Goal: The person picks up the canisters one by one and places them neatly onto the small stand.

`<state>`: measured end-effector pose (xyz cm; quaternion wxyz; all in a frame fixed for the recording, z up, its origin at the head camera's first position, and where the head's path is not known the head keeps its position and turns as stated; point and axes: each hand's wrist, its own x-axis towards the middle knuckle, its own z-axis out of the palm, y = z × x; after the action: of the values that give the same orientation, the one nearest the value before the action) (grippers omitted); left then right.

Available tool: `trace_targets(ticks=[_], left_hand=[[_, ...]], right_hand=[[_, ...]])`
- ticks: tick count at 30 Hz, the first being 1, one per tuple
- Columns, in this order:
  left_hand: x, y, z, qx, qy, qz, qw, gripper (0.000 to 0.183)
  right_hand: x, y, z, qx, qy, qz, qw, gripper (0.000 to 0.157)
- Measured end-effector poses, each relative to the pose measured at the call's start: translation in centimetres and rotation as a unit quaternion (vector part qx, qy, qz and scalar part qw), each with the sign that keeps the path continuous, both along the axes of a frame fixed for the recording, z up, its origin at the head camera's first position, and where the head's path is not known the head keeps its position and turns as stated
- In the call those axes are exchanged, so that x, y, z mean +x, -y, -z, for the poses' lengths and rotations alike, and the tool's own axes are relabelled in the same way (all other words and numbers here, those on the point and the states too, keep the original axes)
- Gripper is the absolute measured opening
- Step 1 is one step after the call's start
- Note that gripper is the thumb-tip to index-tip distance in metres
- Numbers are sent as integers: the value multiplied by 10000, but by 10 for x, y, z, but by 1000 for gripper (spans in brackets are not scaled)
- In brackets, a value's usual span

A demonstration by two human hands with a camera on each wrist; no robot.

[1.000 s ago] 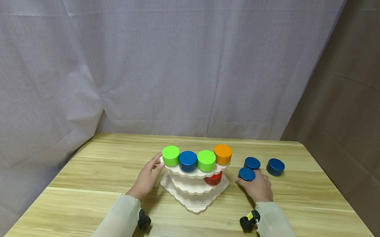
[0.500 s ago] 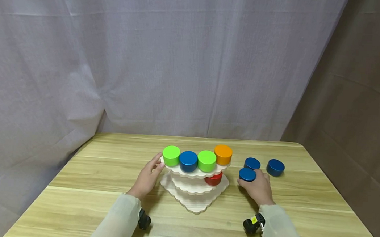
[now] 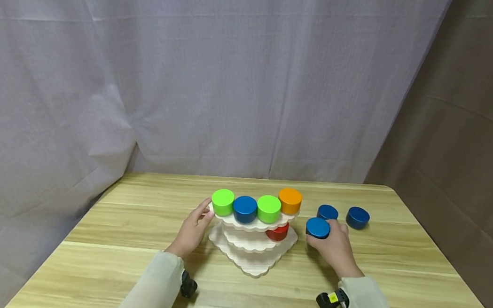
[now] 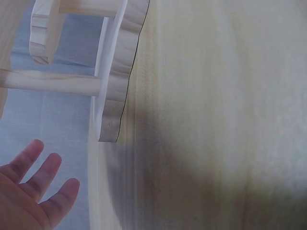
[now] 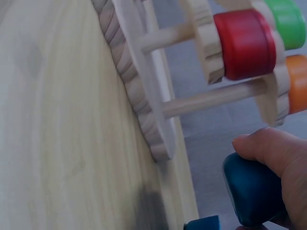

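Note:
My right hand (image 3: 335, 248) holds a blue round cap-like piece (image 3: 317, 228) above the table, with the thumb along its near side. The same piece (image 5: 252, 189) shows large in the right wrist view. My left hand (image 3: 192, 228) is at the left edge of a pale wooden tiered stand (image 3: 250, 262), thumb and index finger at the top tier's rim. In the left wrist view, the other fingers (image 4: 60, 201) are spread. On the top tier sit two green pieces (image 3: 223, 202), a blue one (image 3: 245, 209) and an orange one (image 3: 289, 201). A red piece (image 3: 277, 233) sits on the tier below.
Two more blue pieces lie on the table: one (image 3: 327, 211) just behind my right hand, another (image 3: 358, 218) farther right. The wooden table (image 3: 141, 213) ends at a grey cloth backdrop (image 3: 234, 78); a brown cloth (image 3: 463, 139) hangs at the right.
The blue piece in my right hand has risen slightly and shifted a little left. My right forearm has swung outward to the right. The left hand keeps its place at the stand.

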<state>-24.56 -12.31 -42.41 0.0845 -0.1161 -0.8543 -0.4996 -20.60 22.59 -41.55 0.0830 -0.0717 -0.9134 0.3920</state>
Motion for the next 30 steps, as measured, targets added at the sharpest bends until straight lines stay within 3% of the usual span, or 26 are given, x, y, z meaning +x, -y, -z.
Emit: trace_targets(ticks=[12, 30], left_hand=[[0, 0, 0, -35, 29, -55, 10000, 50], [0, 0, -1, -85, 78, -47, 9999, 51]], right_hand=[[22, 13, -13, -384, 136, -18, 9992, 75], [36, 46, -15, -486, 48, -130, 9987, 69]])
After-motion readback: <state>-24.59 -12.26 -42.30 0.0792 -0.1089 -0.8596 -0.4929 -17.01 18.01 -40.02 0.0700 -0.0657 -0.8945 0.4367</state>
